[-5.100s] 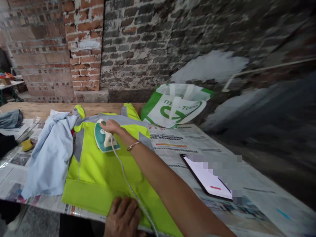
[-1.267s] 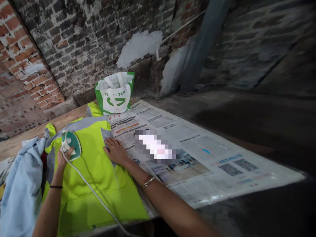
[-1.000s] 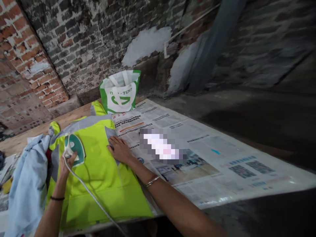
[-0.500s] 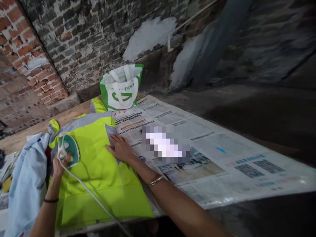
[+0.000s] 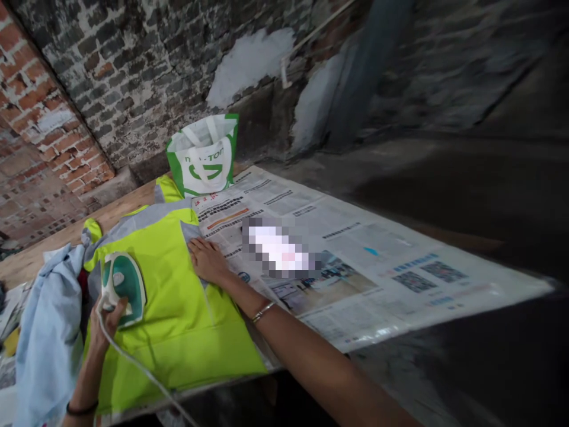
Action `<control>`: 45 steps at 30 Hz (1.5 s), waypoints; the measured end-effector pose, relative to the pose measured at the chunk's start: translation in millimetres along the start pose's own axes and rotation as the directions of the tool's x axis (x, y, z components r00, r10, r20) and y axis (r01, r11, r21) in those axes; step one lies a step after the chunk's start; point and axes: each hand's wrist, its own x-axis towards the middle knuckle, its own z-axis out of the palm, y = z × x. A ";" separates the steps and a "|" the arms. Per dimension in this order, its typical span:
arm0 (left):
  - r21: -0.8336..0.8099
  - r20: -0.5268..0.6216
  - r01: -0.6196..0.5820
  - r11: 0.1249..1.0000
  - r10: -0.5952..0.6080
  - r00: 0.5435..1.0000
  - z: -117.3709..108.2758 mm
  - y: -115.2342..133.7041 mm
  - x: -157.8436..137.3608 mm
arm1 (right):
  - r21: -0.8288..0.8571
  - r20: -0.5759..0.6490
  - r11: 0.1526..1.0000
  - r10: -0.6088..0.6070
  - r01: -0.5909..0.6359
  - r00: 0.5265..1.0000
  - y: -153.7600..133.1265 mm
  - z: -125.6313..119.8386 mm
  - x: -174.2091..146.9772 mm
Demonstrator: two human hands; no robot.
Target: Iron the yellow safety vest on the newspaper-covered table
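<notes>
A bright yellow-green garment with grey panels (image 5: 178,332) lies spread on the table. My left hand (image 5: 106,317) is closed round the handle of a white and teal clothes iron (image 5: 133,284), which rests on the garment's left half. From the iron's back a white cord (image 5: 142,370) runs over the cloth toward the front edge. My right hand (image 5: 207,260) lies flat on the garment's right side, over a grey panel, fingers stretched out and holding nothing.
Light blue clothing (image 5: 51,326) lies left of the garment. A green and white bag (image 5: 202,157) stands at the back. Newspaper under clear plastic (image 5: 342,296) covers the table's right part, with a pixelated bright object (image 5: 280,246) on it. A brick wall (image 5: 133,89) rises behind.
The iron, in my left hand, has slid over the garment toward the front edge. My right hand stays on the grey panel. The whole view has shifted a little.
</notes>
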 end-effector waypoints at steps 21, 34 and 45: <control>-0.096 0.146 -0.118 0.988 0.132 0.981 136.8 111.3 89.0 | -0.032 -0.032 0.997 0.063 -0.064 0.998 2.8 -24.6 4.0; -0.193 0.258 0.029 0.981 0.022 0.966 83.1 59.6 -63.0 | -0.032 0.022 0.997 0.073 -0.072 0.997 2.0 -27.5 4.2; -0.180 0.156 -0.117 0.977 0.146 0.977 135.6 107.7 78.5 | -0.018 -0.010 0.998 0.052 -0.053 0.999 5.2 -24.0 -3.9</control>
